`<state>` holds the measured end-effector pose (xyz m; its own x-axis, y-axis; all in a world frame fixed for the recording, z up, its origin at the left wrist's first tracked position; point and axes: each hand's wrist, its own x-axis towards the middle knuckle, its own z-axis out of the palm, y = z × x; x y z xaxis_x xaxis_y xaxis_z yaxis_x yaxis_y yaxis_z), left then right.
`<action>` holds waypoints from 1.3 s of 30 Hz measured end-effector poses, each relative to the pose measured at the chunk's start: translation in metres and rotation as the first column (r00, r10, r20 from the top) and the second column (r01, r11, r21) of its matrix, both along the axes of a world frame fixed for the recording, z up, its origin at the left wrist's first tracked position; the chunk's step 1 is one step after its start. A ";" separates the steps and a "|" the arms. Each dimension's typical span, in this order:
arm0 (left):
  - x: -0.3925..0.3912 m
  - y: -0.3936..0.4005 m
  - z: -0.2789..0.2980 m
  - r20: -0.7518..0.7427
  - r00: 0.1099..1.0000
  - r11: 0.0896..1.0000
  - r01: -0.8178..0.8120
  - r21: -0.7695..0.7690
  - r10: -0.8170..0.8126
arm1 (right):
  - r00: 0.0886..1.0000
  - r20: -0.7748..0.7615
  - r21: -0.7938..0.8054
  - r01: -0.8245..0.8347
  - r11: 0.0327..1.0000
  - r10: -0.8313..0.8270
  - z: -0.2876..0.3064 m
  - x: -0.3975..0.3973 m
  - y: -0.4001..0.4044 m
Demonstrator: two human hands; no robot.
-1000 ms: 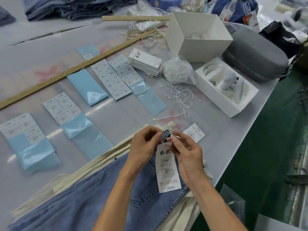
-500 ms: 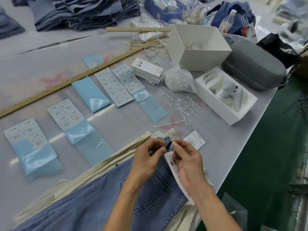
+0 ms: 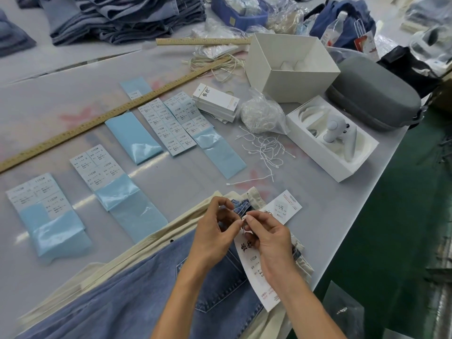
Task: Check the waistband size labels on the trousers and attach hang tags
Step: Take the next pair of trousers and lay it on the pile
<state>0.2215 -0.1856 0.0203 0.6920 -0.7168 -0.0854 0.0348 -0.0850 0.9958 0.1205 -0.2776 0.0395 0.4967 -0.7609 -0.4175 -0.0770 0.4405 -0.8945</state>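
Left hand [image 3: 215, 231] and right hand [image 3: 266, 238] both pinch, apparently, a thin tag string at the waistband of the blue jeans [image 3: 146, 297]; hang tag [image 3: 256, 270] lies under the right hand, on the jeans

Blue denim trousers [image 3: 137, 297] with a woven, matt surface lie over cream cloth [image 3: 102, 267]. A white matt paper tag [image 3: 254, 267] rests on them. Glossy pale-blue sticker sheets [image 3: 137, 135] shine on the smooth grey bench [image 3: 73, 77]. A long wooden ruler [image 3: 97, 121], crinkled clear plastic bag [image 3: 261, 113], white card box [image 3: 291, 67].
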 end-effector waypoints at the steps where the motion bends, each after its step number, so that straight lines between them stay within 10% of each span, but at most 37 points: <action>1: 0.001 0.000 0.000 0.000 1.000 1.000 0.001 -0.002 -0.001 | 1.000 -0.009 -0.009 -0.005 1.000 0.005 0.000 0.000 0.001; 14: -0.001 -0.001 -0.011 0.128 0.992 0.998 -0.008 0.059 0.000 | 0.995 -0.095 -0.049 -0.040 0.998 0.035 0.001 0.001 0.005; 31: -0.023 -0.009 -0.032 0.709 0.706 0.991 -0.099 0.094 0.003 | 0.964 -0.035 0.470 0.248 0.847 -0.264 0.009 0.013 0.013; 39: 0.005 -0.033 -0.008 0.653 0.698 0.955 0.196 0.222 -0.294 | 0.925 0.060 0.502 0.297 0.812 -0.375 -0.002 0.011 0.019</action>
<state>0.2264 -0.2186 0.0125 0.4015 -0.8862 0.2312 -0.6784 -0.1182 0.7251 0.1315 -0.2582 0.0379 0.3322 -0.6180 -0.7125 0.2717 0.7861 -0.5552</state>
